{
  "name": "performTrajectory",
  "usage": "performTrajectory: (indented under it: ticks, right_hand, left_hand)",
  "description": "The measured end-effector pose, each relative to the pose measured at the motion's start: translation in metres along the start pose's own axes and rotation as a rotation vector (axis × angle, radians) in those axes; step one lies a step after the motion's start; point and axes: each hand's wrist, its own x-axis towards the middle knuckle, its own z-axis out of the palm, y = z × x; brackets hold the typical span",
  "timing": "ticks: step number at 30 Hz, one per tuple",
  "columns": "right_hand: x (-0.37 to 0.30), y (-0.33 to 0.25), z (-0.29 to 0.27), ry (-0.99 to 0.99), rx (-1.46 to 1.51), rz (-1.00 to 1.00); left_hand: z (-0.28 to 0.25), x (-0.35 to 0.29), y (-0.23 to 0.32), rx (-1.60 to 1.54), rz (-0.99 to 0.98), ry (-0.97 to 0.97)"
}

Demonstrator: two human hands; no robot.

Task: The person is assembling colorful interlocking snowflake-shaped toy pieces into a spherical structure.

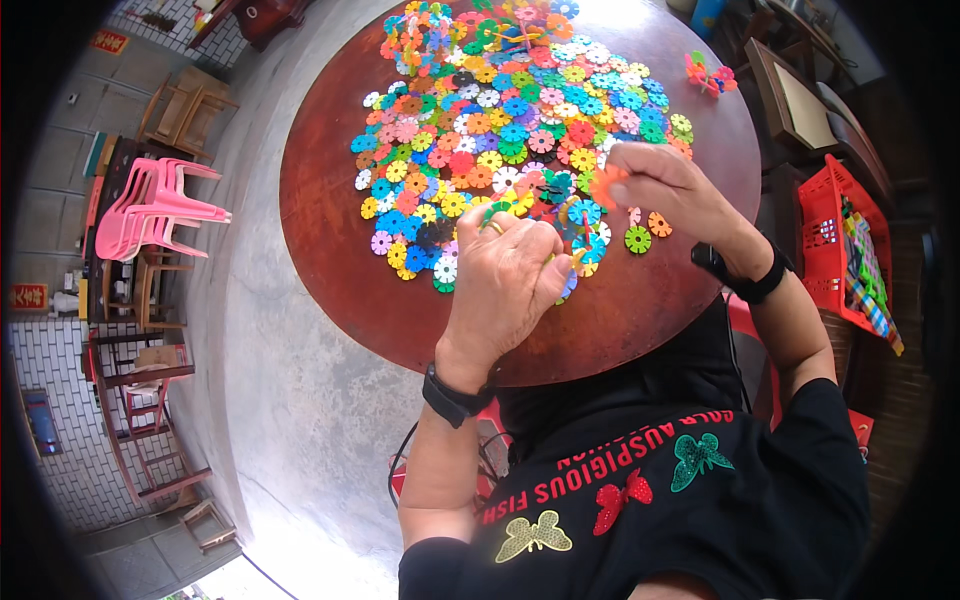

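Observation:
Many colourful notched plastic discs, like flower-shaped linking pieces, lie spread in a pile (480,140) on a round red-brown table (330,240). Above the pile's near edge, my left hand (505,275) is closed around a small cluster of joined discs (585,228); green, yellow and blue pieces poke out past the fingers. Much of that cluster is hidden by the hand. To its right, my right hand (670,190) pinches an orange disc (607,187) between thumb and fingers, close to the cluster. Whether the two touch I cannot tell.
Built-up disc assemblies stand at the table's far side, one on the left (420,35) and one at the middle (525,35). Another small one (708,75) sits far right. A red basket (825,240) is right of the table; pink plastic chairs (160,208) stand left.

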Motion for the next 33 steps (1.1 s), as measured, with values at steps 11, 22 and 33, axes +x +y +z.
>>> performTrajectory:
  ticks: [11, 22, 33]
  right_hand:
    - [0.0, 0.021, -0.01, 0.209, -1.08, -0.179]
    - [-0.006, 0.001, 0.044, 0.056, -1.062, -0.613]
    - [-0.008, -0.008, 0.043, 0.059, -1.123, -0.505]
  left_hand:
    - [0.011, -0.002, 0.001, -0.111, -0.073, 0.075]
    - [0.014, 0.002, 0.009, -0.139, -0.046, 0.152]
    - [0.026, -0.002, 0.003, 0.023, -0.116, 0.279]
